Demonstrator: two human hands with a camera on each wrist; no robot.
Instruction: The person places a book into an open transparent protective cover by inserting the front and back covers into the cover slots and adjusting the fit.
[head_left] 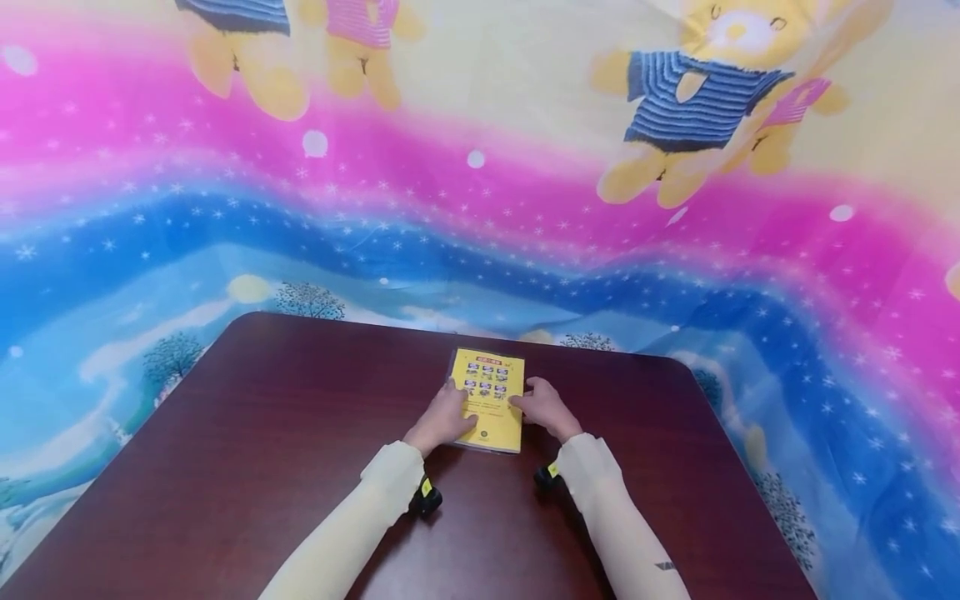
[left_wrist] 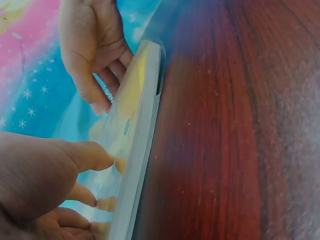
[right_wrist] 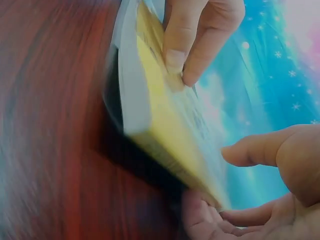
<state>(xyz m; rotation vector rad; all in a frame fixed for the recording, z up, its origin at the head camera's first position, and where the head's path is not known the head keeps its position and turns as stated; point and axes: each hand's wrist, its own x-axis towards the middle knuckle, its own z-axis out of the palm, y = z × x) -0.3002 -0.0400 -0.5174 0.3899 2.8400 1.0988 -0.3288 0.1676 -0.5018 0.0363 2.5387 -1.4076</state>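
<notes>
A thick book (head_left: pixel 491 421) with a glossy yellow cover lies near the far side of the table, small pictures printed on its cover. My left hand (head_left: pixel 444 417) is at its left side, thumb and fingertips on the cover. In the left wrist view those fingers (left_wrist: pixel 95 156) mirror in the shiny surface. At the opposite edge, my right hand (head_left: pixel 546 407) holds the book, its thumb over the cover. The right wrist view shows the right fingertips (right_wrist: pixel 197 212) at the book's lower edge. Dark shadow lies under that side of the book (right_wrist: pixel 137 95).
The dark red-brown table (head_left: pixel 247 467) has rounded far corners. Behind and around it hangs a colourful cloth (head_left: pixel 480 217) with bears and snowflakes. A black wrist camera (head_left: pixel 427 498) sits on the left sleeve, another camera (head_left: pixel 547 477) on the right.
</notes>
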